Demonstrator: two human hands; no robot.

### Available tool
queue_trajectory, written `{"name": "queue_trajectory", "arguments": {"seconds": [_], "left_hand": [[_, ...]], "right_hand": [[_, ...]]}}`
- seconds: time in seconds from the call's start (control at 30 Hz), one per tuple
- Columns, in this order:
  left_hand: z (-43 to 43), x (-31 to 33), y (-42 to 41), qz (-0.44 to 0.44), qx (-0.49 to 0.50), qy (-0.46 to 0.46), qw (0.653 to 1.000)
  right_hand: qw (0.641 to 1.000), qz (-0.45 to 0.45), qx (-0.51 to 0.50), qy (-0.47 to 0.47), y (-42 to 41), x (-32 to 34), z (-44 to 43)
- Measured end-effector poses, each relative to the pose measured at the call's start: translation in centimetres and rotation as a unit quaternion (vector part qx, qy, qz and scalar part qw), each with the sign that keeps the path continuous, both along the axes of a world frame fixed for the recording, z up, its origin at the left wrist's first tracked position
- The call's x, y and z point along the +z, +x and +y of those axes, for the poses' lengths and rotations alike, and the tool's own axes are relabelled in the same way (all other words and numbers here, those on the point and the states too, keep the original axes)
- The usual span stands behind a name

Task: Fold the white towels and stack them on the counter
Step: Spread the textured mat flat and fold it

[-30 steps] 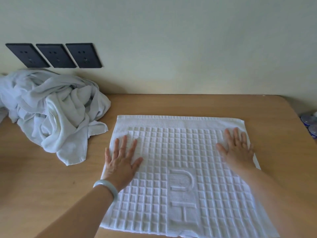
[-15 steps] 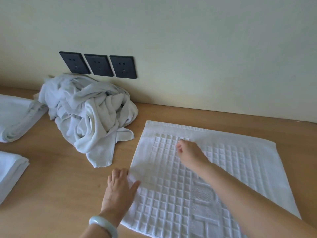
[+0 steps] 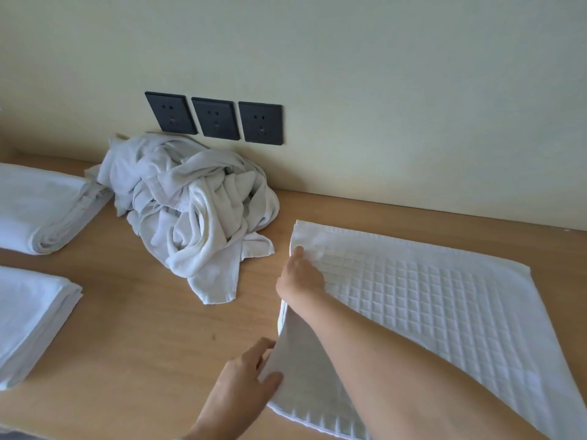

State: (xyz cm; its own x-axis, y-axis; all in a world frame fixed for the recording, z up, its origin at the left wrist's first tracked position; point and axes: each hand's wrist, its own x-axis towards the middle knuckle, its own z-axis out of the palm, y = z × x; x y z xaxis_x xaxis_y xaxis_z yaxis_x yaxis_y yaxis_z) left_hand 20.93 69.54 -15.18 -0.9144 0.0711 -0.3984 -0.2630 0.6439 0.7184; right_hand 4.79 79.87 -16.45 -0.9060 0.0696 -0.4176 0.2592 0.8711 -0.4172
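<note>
Both left hand (image 3: pixel 251 381) and right hand (image 3: pixel 298 279), flat moments ago, now pinch the lifted edge of the waffle towel (image 3: pixel 428 296), starting the fold.

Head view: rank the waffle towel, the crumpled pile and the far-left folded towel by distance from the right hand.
1. Waffle towel: its left edge is gripped by the right hand.
2. Crumpled pile: to the left, against the wall.
3. Folded towel: far left, beyond the pile.
</note>
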Motion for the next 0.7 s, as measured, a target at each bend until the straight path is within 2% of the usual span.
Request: {"name": "queue_trajectory", "arguments": {"seconds": [0.17,0.27,0.53,0.63,0.7], "left_hand": [[1.7,0.9,-0.7,0.014,-0.046,0.062,0.997],[3.9,1.2,-1.1,0.020,-0.098,0.067,0.993],[13.5,1.9,-0.3,0.006,-0.178,0.138,0.974],[16.9,1.5,0.4,-0.013,-0.227,0.126,0.966],[18.1,0.7,0.8,-0.023,-0.258,0.085,0.962]], "right_hand": [[0.971,0.004,-0.078,-0.227,0.2,1.6,5.3],[0.957,0.021,-0.090,-0.273,1.6,2.5,10.0],[0.961,0.080,-0.120,-0.237,4.1,3.5,20.0],[0.963,0.050,-0.145,-0.222,5.4,2.7,23.1],[0.961,0.003,-0.165,-0.220,6.3,1.8,24.2]]}}
